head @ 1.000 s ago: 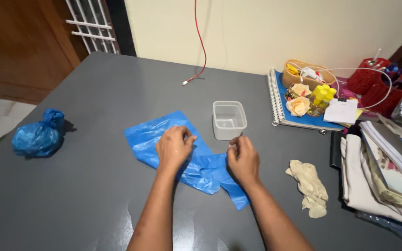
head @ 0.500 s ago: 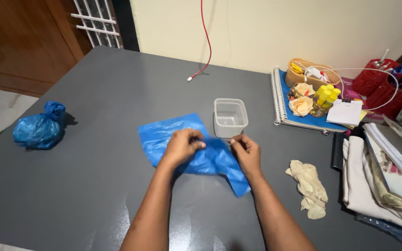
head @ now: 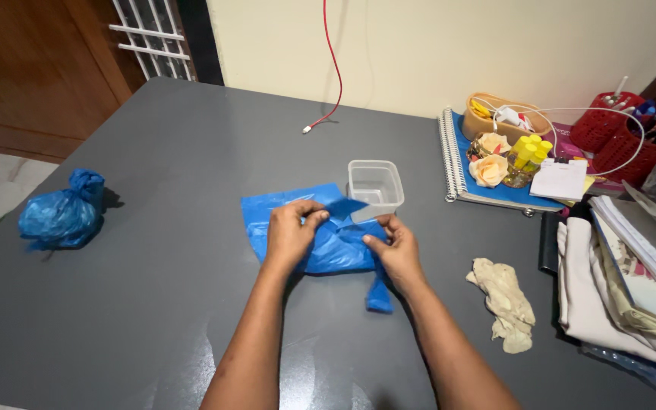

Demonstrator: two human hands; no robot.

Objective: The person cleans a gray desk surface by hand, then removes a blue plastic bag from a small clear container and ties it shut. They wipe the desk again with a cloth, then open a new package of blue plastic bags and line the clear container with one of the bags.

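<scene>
A flat blue plastic bag [head: 328,244] lies in the middle of the grey table [head: 168,152]. My left hand [head: 288,234] pinches its upper edge, lifting a small flap toward a clear square plastic container [head: 374,186] that stands empty just behind the bag. At the bag's right side, my right hand [head: 394,249] grips the plastic with its fingers curled in. One corner of the bag trails toward me below that hand.
A tied, filled blue bag [head: 61,215] sits at the table's left edge. A crumpled beige cloth [head: 504,301] lies to the right. Notebooks, fabric flowers, yellow bottles, red baskets and stacked papers crowd the right side. A red cable [head: 328,76] hangs down the wall.
Both hands have drawn the blue bag in from a wide spread to a smaller bunch near the container, and the left hand has raised a flap of it.
</scene>
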